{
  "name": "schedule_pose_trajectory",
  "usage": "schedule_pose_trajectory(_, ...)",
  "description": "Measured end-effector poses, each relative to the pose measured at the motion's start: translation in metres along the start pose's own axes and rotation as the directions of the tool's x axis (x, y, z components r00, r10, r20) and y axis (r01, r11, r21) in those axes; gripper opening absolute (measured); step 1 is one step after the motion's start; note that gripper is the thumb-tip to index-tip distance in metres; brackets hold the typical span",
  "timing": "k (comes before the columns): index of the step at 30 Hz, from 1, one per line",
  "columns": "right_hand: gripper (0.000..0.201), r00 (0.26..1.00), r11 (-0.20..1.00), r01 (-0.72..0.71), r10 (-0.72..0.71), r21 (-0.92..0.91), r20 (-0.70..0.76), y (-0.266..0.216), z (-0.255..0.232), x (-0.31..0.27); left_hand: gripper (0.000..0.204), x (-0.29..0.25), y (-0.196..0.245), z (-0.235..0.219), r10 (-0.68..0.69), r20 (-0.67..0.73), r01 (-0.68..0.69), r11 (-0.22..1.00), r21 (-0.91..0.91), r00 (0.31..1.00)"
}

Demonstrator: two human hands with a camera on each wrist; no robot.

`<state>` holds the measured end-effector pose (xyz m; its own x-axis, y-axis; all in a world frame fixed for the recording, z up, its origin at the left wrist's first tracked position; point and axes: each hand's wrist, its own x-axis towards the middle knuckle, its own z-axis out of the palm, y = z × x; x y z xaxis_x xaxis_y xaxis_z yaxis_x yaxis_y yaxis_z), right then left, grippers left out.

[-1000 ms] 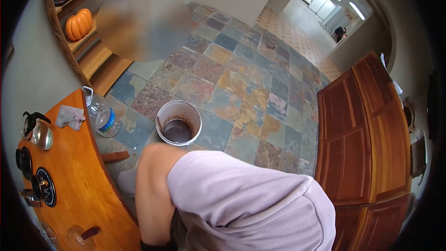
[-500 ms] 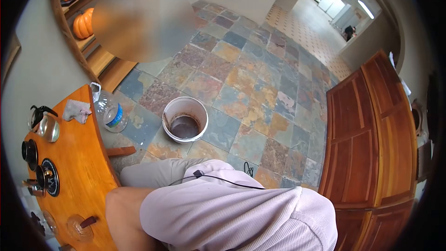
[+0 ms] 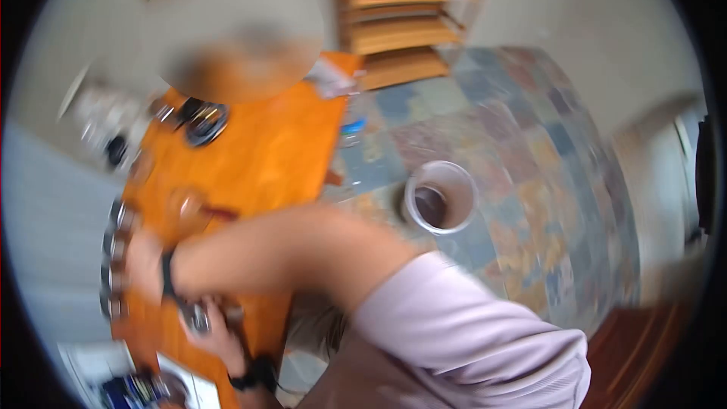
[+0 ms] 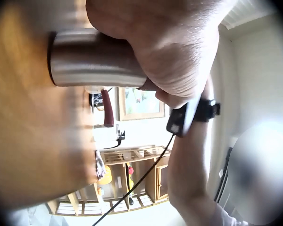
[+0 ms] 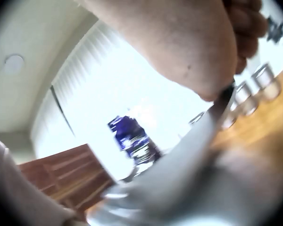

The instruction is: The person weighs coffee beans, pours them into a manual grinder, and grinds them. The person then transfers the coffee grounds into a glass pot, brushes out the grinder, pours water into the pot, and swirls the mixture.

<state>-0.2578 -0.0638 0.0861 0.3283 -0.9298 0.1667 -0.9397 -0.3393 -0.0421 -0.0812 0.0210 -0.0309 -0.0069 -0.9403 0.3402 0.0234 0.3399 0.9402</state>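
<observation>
A metal cylinder (image 4: 94, 59) is gripped by my left hand (image 4: 160, 42), with its base at the wooden table in the left wrist view. In the head view that hand (image 3: 216, 337) is at the table's near end. My right hand (image 3: 144, 257) reaches across above it, beside a row of small canisters (image 3: 113, 291). The right wrist view shows its curled fingers (image 5: 247, 28) and a blurred grey handle (image 5: 188, 141) running from beneath the hand (image 5: 179, 42). Where handle and fingers meet is mostly hidden.
On the table (image 3: 265, 151) lie a glass piece with a dark red handle (image 3: 219, 213), dark round coffee ware (image 3: 206, 123) and a cloth (image 3: 329, 79). A white bucket (image 3: 463, 208) stands on the tiled floor. Shelves (image 3: 401, 34) stand behind.
The view has swung left toward the table. My right arm now stretches over the table, and both hands have come into sight at its near end.
</observation>
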Motion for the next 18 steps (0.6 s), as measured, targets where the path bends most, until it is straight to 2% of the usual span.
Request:
schedule_pose_trajectory(1, 0.015, 0.997, 0.997, 0.076, -0.076, 0.018, 0.015, -0.023, -0.006, 0.007, 0.025, 0.01, 0.004, -0.009, -0.047, 0.061, 0.044, 0.998, 0.051, 0.997)
schedule_pose_trajectory(2, 0.015, 0.956, 0.974, 0.227, -0.222, 0.003, -0.19, 0.004, 0.013, -0.013, 0.025, 0.015, -0.001, -0.018, -0.051, 0.026, 0.05, 0.997, 0.053, 0.998)
schedule_pose_trajectory(3, 0.021, 0.923, 0.952, 0.305, -0.293, 0.009, -0.249, 0.015, -0.002, -0.037, 0.025, 0.02, -0.009, -0.023, -0.053, -0.015, 0.054, 0.997, 0.048, 0.998)
schedule_pose_trajectory(4, 0.032, 0.843, 0.948, 0.318, -0.294, -0.024, -0.45, 0.017, -0.005, -0.051, 0.025, 0.022, -0.003, -0.02, -0.005, -0.015, 0.006, 0.997, 0.072, 1.0)
schedule_pose_trajectory(5, 0.044, 0.868, 0.973, 0.226, -0.222, -0.043, -0.445, 0.018, -0.007, -0.063, 0.025, 0.019, 0.01, -0.015, -0.065, -0.004, 0.065, 0.997, -0.05, 0.998)
schedule_pose_trajectory(6, 0.055, 0.955, 0.995, 0.057, -0.029, 0.086, -0.296, 0.015, -0.021, -0.073, 0.028, 0.017, 0.004, -0.016, -0.066, -0.017, 0.063, 0.989, -0.133, 0.998)
schedule_pose_trajectory(7, 0.062, 0.984, 0.975, -0.075, 0.106, 0.207, -0.142, 0.017, -0.029, -0.077, 0.029, 0.02, 0.007, -0.015, -0.055, -0.027, 0.053, 0.995, -0.079, 0.998)
schedule_pose_trajectory(8, 0.058, 0.98, 0.936, -0.026, 0.094, 0.35, -0.177, 0.024, -0.023, -0.078, 0.029, 0.021, 0.0, -0.016, -0.034, -0.026, 0.034, 0.999, -0.01, 0.999)
schedule_pose_trajectory(9, 0.053, 0.99, 0.871, -0.116, 0.138, 0.478, -0.011, 0.025, -0.026, -0.084, 0.028, 0.022, 0.007, -0.01, -0.029, -0.004, 0.029, 0.999, 0.022, 1.0)
schedule_pose_trajectory(11, 0.049, 0.999, 0.727, -0.046, 0.038, 0.685, 0.026, 0.023, -0.001, -0.088, 0.029, 0.027, 0.0, -0.007, -0.02, -0.06, 0.018, 1.0, -0.023, 0.998)
schedule_pose_trajectory(13, 0.043, 0.98, 0.586, -0.125, -0.051, 0.801, 0.19, 0.005, 0.026, -0.089, 0.031, 0.023, 0.008, -0.01, -0.095, 0.049, 0.096, 0.995, -0.006, 0.994)
schedule_pose_trajectory(14, 0.046, 0.988, 0.593, -0.019, -0.114, 0.805, 0.107, -0.005, 0.045, -0.082, 0.031, 0.026, 0.006, -0.016, -0.088, 0.02, 0.088, 0.996, 0.001, 0.996)
schedule_pose_trajectory(15, 0.052, 0.985, 0.585, 0.076, -0.171, 0.808, 0.031, -0.012, 0.065, -0.078, 0.039, 0.029, 0.006, -0.019, -0.014, 0.115, 0.005, 0.997, 0.076, 0.993)
schedule_pose_trajectory(16, 0.052, 0.981, 0.578, 0.092, -0.193, 0.811, 0.026, -0.022, 0.077, -0.072, 0.048, 0.031, 0.007, -0.023, 0.057, 0.215, -0.089, 0.986, 0.142, 0.975)
schedule_pose_trajectory(17, 0.062, 0.971, 0.506, 0.209, -0.208, 0.837, -0.117, -0.031, 0.087, -0.065, 0.048, 0.032, 0.011, -0.026, 0.06, 0.2, -0.092, 0.984, 0.155, 0.978)
schedule_pose_trajectory(18, 0.075, 0.944, 0.428, 0.324, -0.207, 0.844, -0.257, -0.037, 0.091, -0.058, 0.057, 0.033, 0.018, -0.03, 0.067, 0.244, -0.146, 0.934, 0.325, 0.967)
